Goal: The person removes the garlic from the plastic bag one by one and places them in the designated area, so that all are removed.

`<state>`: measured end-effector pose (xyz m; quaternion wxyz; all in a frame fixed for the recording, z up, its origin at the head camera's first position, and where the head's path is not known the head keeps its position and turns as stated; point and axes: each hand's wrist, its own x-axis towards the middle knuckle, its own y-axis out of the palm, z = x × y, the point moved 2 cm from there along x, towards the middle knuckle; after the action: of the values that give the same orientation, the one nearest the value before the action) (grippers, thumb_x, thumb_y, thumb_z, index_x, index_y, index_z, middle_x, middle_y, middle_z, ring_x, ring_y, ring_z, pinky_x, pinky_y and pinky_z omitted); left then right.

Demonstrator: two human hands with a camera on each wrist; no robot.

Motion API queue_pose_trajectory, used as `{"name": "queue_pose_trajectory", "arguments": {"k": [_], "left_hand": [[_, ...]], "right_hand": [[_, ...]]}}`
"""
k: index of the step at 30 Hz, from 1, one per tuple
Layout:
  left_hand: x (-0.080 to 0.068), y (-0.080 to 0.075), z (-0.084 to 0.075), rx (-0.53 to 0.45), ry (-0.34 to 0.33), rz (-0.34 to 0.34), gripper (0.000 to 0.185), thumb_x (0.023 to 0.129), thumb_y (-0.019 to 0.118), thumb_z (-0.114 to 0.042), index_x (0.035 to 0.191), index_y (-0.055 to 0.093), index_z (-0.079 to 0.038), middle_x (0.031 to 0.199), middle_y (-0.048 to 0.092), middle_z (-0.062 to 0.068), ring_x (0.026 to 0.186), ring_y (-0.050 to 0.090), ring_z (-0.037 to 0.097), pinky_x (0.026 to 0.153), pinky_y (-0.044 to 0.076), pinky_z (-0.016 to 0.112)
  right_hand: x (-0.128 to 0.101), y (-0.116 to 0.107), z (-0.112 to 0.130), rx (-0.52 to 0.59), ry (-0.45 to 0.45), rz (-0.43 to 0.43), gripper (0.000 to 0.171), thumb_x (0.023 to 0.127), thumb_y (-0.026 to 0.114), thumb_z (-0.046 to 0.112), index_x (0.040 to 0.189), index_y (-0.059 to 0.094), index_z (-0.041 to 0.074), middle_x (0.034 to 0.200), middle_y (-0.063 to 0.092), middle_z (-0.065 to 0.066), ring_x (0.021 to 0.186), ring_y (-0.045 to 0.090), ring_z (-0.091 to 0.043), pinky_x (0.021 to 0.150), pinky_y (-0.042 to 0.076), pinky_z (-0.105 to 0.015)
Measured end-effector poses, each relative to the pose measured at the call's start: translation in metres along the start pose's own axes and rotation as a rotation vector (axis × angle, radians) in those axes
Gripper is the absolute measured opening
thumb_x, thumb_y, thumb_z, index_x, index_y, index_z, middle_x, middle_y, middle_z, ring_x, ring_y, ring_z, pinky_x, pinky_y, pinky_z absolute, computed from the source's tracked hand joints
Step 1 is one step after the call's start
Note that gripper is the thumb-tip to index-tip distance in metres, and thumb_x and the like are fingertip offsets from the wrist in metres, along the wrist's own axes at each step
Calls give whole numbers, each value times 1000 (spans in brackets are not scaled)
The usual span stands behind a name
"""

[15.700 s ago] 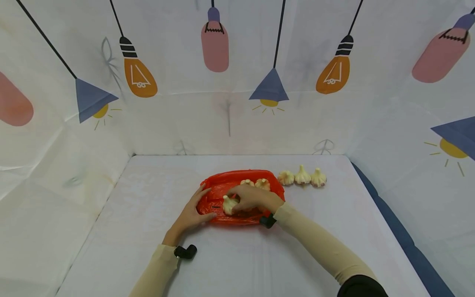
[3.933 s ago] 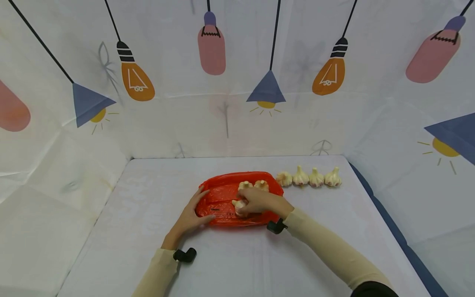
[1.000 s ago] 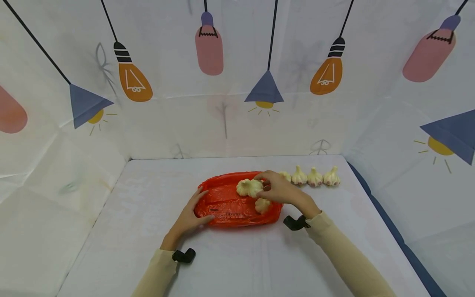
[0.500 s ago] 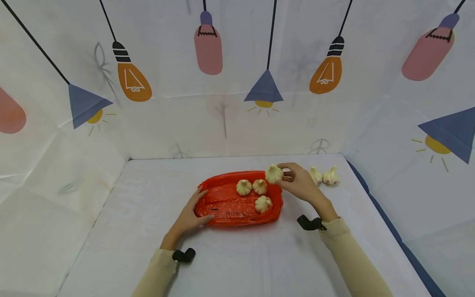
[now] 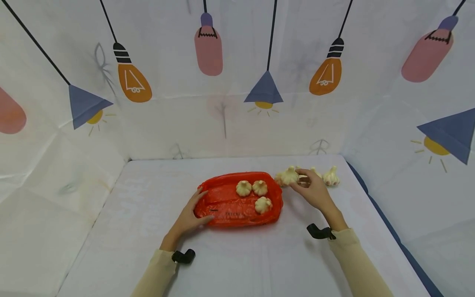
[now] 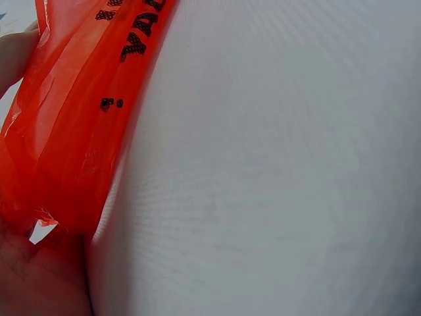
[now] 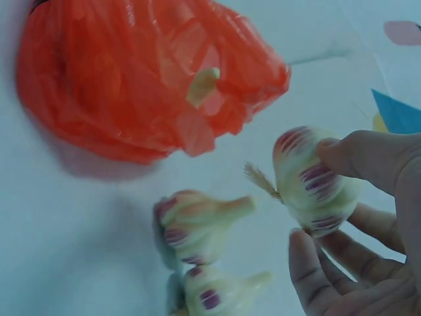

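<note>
Right hand: the right hand [image 5: 315,192], right of centre in the head view, pinched a garlic bulb [image 5: 290,176] between thumb and fingertips [image 7: 304,253], just above the table beside the bag's right end.
Left hand: the left hand [image 5: 189,214] lay with fingers straight on the left end of the red plastic bag [image 5: 222,204], thumb at its near edge.
Bag: it lay at the middle of the frame, holding three garlic bulbs [image 5: 252,188].
Row of garlic: more bulbs [image 5: 331,177] stood right of the bag, partly hidden by the hand.
Right wrist view only: purple stripes on the held bulb [image 7: 316,181] and its root tuft; two bulbs [image 7: 197,220] lay on the table under it; a stem showed through the bag [image 7: 131,85].
Left wrist view only: black print on the bag [image 6: 72,125], close up.
Surface: a white cloth-covered table [image 5: 237,255].
Room: white backdrop [image 5: 237,49] printed with lamps and bulbs.
</note>
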<state>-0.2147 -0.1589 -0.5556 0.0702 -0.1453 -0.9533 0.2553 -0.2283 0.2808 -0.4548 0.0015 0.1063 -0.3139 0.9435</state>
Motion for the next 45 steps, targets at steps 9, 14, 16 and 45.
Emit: {"name": "queue_pose_trajectory", "arguments": {"k": [9, 14, 16, 45], "left_hand": [[0, 0, -1, -4, -19, -2, 92, 83, 85, -40, 160, 37, -22, 174, 15, 0, 159, 16, 35, 121, 21, 69], [-1, 0, -1, -6, -8, -2, 92, 83, 84, -40, 160, 38, -21, 173, 16, 2, 159, 17, 37, 121, 22, 70], [-1, 0, -1, -11, -9, -4, 92, 83, 84, -41, 160, 38, -21, 173, 16, 1, 159, 17, 36, 121, 22, 70], [-1, -1, 1, -41, -9, -3, 91, 84, 85, -40, 160, 38, -23, 174, 14, -1, 160, 13, 36, 122, 18, 70]], "right_hand": [[-9, 1, -15, -36, 40, -33, 54, 93, 78, 23, 136, 61, -2, 132, 65, -26, 105, 71, -40, 83, 61, -32], [-12, 3, -21, -19, 62, -22, 51, 92, 79, 22, 133, 62, -3, 128, 66, -28, 106, 72, -42, 77, 56, -19], [-13, 5, -23, -11, 69, -17, 52, 92, 79, 21, 133, 61, -4, 127, 67, -28, 107, 71, -43, 76, 57, -19], [-21, 33, -58, -43, 91, 59, 51, 95, 76, 22, 137, 59, -2, 139, 60, -29, 110, 70, -44, 86, 62, -47]]}}
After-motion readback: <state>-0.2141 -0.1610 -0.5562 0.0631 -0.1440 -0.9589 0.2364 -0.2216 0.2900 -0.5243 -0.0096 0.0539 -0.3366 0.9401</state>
